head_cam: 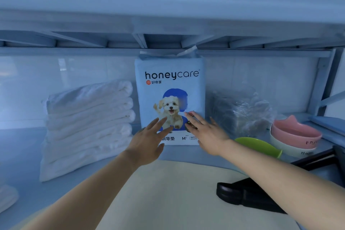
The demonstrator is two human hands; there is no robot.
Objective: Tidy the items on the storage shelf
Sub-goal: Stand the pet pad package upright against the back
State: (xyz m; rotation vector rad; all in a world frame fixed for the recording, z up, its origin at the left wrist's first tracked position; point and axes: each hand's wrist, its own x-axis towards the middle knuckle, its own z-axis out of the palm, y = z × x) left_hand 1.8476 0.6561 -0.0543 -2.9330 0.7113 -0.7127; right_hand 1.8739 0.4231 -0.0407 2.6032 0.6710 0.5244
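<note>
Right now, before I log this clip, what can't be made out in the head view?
Head view:
- honeycare pack: lower print covered by left hand and right hand; contact unclear.
- Plastic-wrapped bundle: contents blurred behind crinkled wrap.
- Bowls: lettering smeared, too small.
- White bundle: cut off by left edge.
- Black object: partly behind right forearm.

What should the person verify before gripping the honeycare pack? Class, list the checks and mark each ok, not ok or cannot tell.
1. Hands free: left hand and right hand hold nothing: ok.
2. Standing: honeycare pack is upright: ok.
3. Headroom: pack top reaches the shelf beam: not ok.
4. Gap between pack and white stack: cannot tell.
5. Right forearm clear of green scoop: cannot tell.
</note>
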